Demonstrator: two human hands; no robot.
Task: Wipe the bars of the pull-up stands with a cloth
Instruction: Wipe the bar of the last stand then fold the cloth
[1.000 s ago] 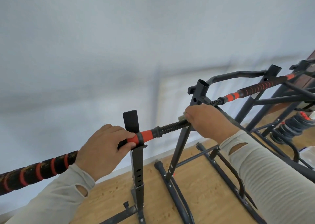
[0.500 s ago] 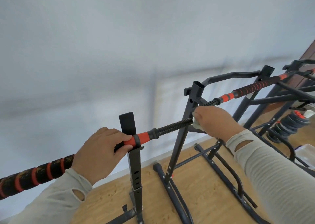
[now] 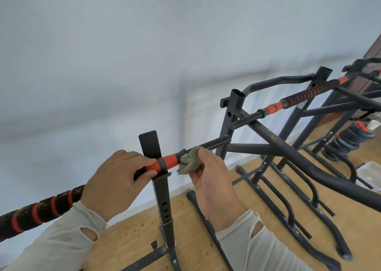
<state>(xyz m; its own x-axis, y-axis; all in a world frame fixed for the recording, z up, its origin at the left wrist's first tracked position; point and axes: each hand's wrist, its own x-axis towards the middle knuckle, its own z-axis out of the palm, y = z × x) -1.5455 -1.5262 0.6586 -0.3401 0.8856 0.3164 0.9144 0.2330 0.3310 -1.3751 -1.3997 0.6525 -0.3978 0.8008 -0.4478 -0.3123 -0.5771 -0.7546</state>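
Pale wall [image 3: 123,54] and wooden floor [image 3: 257,219] frame several black pull-up stands [image 3: 235,113]. Left hand [image 3: 115,180], knuckles up, grips the near bar [image 3: 167,162] at its red collar beside the upright [image 3: 162,194]. Right hand [image 3: 212,186], just right of it, pinches a grey-green cloth [image 3: 191,160] against the bar's threaded section.

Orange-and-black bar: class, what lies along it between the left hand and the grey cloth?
Head view: only the bar's orange sleeve, where it crosses the black upright post, separates the left hand from the grey cloth.
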